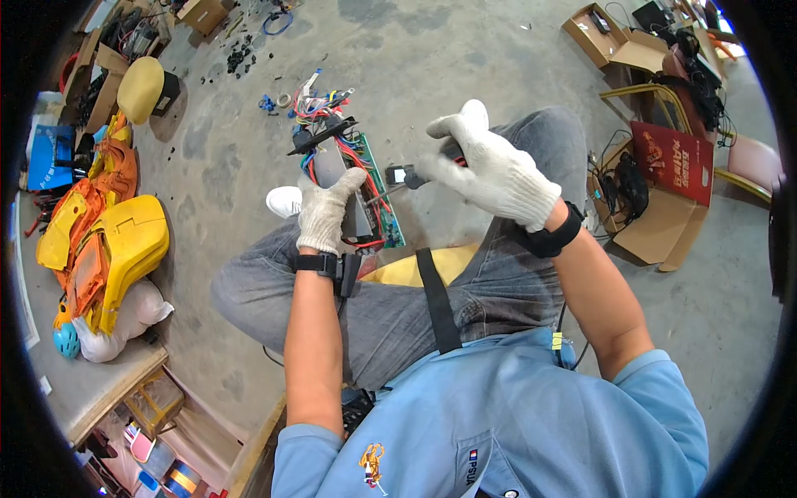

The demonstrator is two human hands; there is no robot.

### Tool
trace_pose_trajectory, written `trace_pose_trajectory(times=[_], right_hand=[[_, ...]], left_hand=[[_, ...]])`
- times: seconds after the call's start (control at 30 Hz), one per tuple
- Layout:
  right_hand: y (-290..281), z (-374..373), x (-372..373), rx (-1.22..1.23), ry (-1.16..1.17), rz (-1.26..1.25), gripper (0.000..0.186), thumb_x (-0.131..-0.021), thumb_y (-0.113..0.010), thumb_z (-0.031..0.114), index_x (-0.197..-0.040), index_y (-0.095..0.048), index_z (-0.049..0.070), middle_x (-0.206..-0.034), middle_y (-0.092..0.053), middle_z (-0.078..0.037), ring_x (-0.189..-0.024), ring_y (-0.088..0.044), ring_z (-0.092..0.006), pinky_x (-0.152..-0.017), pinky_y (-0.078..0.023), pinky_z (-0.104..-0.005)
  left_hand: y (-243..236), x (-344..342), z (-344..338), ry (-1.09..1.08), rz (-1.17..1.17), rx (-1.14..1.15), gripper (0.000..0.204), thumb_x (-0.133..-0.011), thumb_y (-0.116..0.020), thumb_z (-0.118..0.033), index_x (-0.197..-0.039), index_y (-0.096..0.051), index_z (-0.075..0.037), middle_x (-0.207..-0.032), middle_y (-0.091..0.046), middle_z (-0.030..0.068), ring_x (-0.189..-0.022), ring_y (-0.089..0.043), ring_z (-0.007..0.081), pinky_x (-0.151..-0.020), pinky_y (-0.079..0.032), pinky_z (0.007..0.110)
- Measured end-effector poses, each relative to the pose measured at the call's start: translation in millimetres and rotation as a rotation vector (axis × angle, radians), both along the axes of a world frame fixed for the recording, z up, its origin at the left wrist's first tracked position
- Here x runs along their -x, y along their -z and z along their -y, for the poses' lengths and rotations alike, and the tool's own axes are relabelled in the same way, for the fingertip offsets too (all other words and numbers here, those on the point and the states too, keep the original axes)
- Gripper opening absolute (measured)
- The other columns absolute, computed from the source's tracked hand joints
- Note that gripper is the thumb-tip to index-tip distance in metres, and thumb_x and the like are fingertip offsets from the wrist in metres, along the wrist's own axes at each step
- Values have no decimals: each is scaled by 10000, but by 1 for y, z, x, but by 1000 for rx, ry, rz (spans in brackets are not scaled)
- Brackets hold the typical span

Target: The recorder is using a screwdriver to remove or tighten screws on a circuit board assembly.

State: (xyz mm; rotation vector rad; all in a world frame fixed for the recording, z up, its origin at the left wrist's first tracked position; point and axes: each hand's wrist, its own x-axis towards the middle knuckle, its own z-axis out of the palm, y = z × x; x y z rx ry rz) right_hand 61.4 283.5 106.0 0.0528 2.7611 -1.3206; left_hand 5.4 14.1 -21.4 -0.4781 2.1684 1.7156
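Note:
My left hand [326, 212], in a white knit glove, is closed around a long electronic assembly [359, 222] with a grey metal side. A green circuit board [383, 203] runs along its right edge, and bundled coloured wires [320, 106] stick out at its far end. In my gloved right hand [490, 170] is a screwdriver [413, 180] with a dark handle, its shaft slanting left to the assembly. The fingers there are partly blurred by motion. The tip meets the assembly near my left thumb; what it touches is too small to make out.
Yellow and orange plastic shells [124, 249] are piled at the left near a yellow-topped stool [143, 90]. Small dark parts [241, 56] lie scattered on the floor ahead. An open cardboard box [664, 224] with black cables stands at the right, by metal-framed chairs [656, 104].

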Motion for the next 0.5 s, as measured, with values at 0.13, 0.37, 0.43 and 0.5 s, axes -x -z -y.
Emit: trace_pose_trajectory(times=[0.13,0.37,0.43,0.5], right_hand=[[5,-10,1,41,-96,118,365,-956,-718,245,-1294,-688,111,-1209,-723,-154,-1088,-736,-335,-972,-574,-424],[0,0,-1,23,50,161,264,-1041,-654,253,-1240,-718,91,-1113,-775,-149,-1104,-720,-346,-960,-560,-426],[-4,-2,2,80,28,200,263,-1044,-654,259,-1236,-727,94,-1098,-782,-151,-1115,-701,-338,-954,-555,-420],[-3,-6,1,139,4,241,262,-1047,-655,265,-1231,-735,97,-1084,-788,-153,-1126,-682,-330,-947,-551,-415]], left_hand=[[-5,1,-2,4,-8,10,847,-779,-981,-284,-1444,-536,-7,-1177,-718,120,-968,-724,227,-836,-624,385],[-4,0,-1,6,3,-24,909,-749,-1002,-331,-1432,-522,27,-1163,-723,147,-925,-726,233,-802,-623,382],[-6,-1,-3,0,5,-17,836,-785,-981,-277,-1444,-539,-13,-1178,-719,120,-953,-727,229,-820,-625,386],[-6,-1,-2,-8,8,-10,770,-822,-960,-223,-1455,-556,-54,-1194,-715,93,-981,-727,225,-838,-627,391]])
